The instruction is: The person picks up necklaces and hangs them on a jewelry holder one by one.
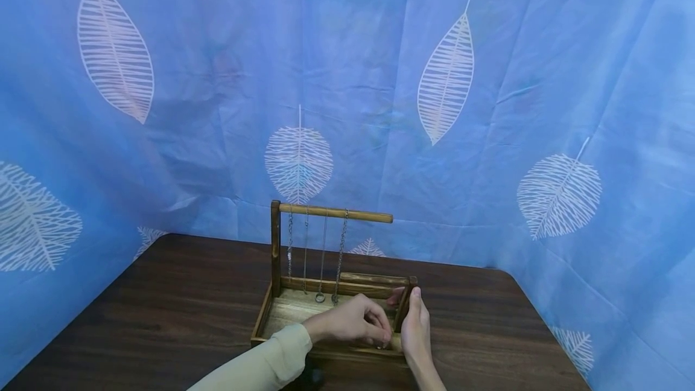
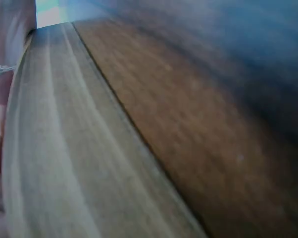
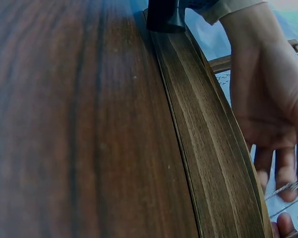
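A wooden jewellery stand (image 1: 262,312) with a shallow tray has several silver necklaces (image 1: 341,246) hanging from its upper bar. My left hand (image 1: 350,320), in a cream sleeve, reaches over the tray to its front right corner. Its fingertips pinch a thin silver chain (image 3: 289,187), part of which also shows at the edge of the left wrist view. At the stand's right end, my right hand (image 1: 417,327) holds the end frame, with fingers coming round behind the post. Some right fingertips (image 3: 285,225) show below the chain in the right wrist view.
The stand is on a dark brown wooden table (image 1: 179,312). Behind and beside it hangs a blue curtain (image 1: 369,77) with white leaf prints. A lower wooden bar (image 1: 374,279) runs along the right rear of the stand. A black device (image 3: 166,15) sits by the left sleeve.
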The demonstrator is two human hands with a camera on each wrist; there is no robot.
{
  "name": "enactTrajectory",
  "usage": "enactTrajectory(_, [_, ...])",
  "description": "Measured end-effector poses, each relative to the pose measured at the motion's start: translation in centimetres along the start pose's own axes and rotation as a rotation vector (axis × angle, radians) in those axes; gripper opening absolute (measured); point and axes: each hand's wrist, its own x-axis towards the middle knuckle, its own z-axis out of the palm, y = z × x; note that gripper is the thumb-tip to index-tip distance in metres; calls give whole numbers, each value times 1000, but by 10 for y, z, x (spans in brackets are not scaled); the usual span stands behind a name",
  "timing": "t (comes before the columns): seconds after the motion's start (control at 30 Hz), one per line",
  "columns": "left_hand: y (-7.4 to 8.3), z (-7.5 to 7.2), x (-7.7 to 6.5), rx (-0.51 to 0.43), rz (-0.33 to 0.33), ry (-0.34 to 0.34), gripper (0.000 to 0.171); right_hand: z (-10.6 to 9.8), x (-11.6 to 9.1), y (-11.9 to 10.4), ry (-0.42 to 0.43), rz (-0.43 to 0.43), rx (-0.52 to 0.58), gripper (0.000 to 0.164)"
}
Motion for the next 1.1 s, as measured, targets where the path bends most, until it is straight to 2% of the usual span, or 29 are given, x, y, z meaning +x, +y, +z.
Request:
enactTrajectory(0.13, [7, -1, -4, -84, -17, 29, 19, -1, 0, 0, -10, 16, -16, 68])
enactTrajectory(0.3, [21, 0, -5, -256, -31, 40, 23, -2, -1, 1, -8, 30, -22, 67])
enactTrajectory(0.47, [34, 1, -4, -361, 22, 16, 31, -3, -2, -1, -3, 29, -8, 65])
enactTrajectory(0.63, [46, 2, -2, -385, 50, 44, 31, -3, -2, -2, -1, 19, 23, 64])
enactTrajectory(0.87, [70, 3, 4, -385, 59, 139, 27, -2, -4, -1, 24, 34, 75, 57])
enactTrajectory(1.1, [94, -3, 10, -402, 83, 148, 27, -1, -3, -3, 42, 31, -90, 67])
